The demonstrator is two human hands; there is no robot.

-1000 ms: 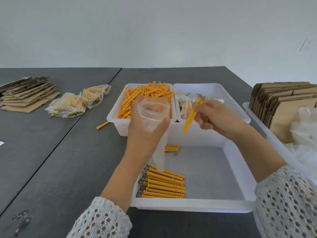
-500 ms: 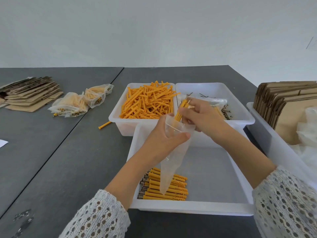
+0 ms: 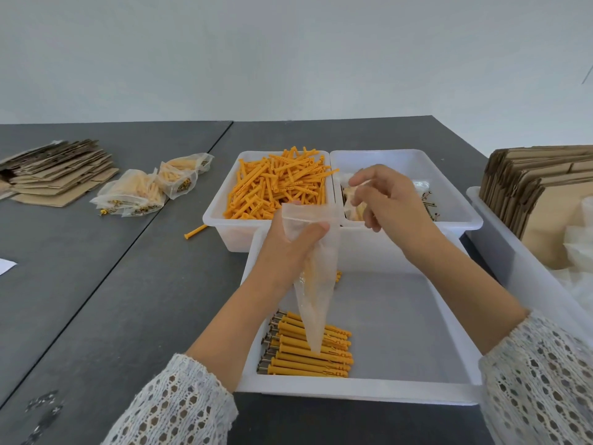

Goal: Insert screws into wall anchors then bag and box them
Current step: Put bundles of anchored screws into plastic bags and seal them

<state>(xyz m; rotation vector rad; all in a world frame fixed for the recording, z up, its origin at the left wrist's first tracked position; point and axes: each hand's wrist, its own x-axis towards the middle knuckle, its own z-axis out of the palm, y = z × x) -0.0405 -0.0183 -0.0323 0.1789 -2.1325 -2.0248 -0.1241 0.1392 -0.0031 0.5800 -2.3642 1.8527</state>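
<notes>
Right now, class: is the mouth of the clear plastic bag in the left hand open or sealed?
Open. The left hand holds the clear plastic bag upright, its top edges spread apart into a wide mouth.

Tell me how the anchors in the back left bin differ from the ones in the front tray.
Bin anchors lie in a loose, jumbled heap; tray anchors lie in a neat parallel row. Bin anchors show no screws; tray anchors have screw heads sticking out at their left ends. Both are orange plastic.

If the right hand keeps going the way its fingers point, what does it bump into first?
Probably the clear plastic bag held by the left hand; the right hand points left and down toward its mouth, though depth is unclear.
</notes>
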